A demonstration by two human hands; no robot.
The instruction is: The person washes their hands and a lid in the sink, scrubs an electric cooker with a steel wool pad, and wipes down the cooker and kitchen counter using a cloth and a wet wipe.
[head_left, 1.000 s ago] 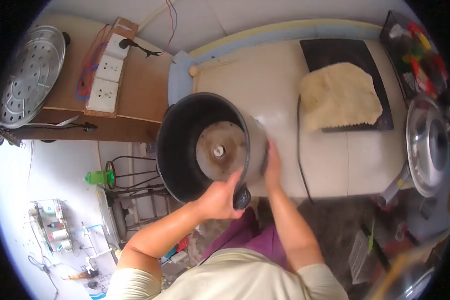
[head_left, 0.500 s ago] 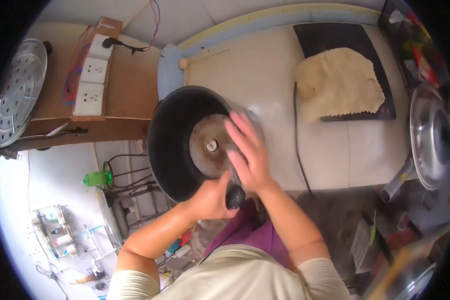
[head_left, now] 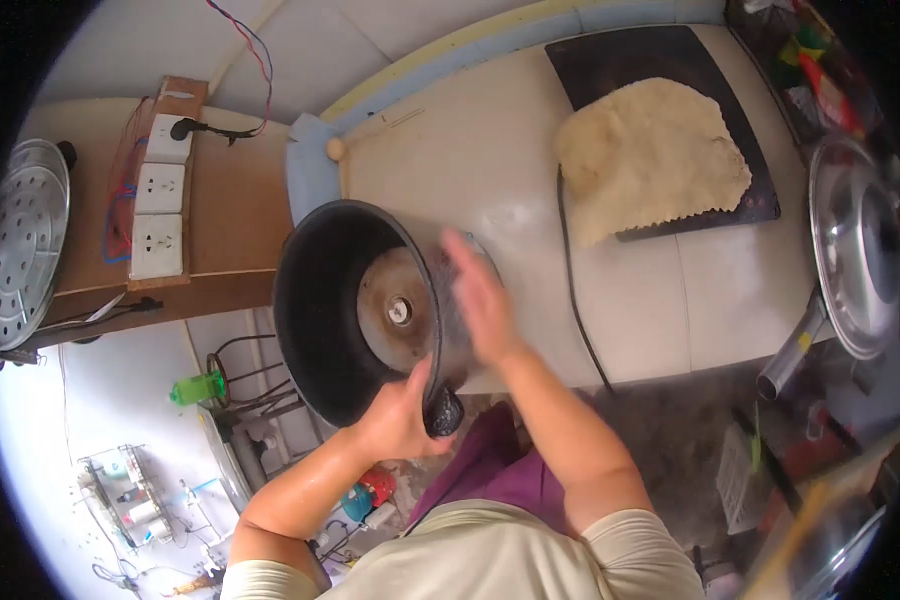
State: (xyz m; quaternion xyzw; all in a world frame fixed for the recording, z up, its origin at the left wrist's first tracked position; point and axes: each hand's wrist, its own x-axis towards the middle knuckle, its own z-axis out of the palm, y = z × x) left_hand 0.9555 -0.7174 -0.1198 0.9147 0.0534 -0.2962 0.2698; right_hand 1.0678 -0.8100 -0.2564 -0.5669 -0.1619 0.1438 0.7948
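A rice cooker body [head_left: 310, 290] leans on its side in the middle, its wide mouth facing left and toward me. Inside it shows a dark wall and a stained round heating plate [head_left: 375, 315] with a small metal centre. My left hand [head_left: 402, 412] grips the near side of the cooker, thumb at the rim and fingers around its black handle [head_left: 444, 412]. My right hand [head_left: 485, 308], smeared by motion, has its fingers stretched out flat beside the outer wall; whether it touches the wall I cannot tell.
On the pale counter [head_left: 470, 150], a large dough sheet [head_left: 660, 155] lies over a dark flat panel [head_left: 625, 55]. A black cable [head_left: 578, 290] crosses the counter. A metal lid [head_left: 855, 245] stands right, a steamer plate [head_left: 30, 245] left, near power sockets [head_left: 160, 190].
My right hand has moved from over the cooker's rim, near my left hand, to its outer side. My left hand keeps its grip, and the view has shifted slightly.
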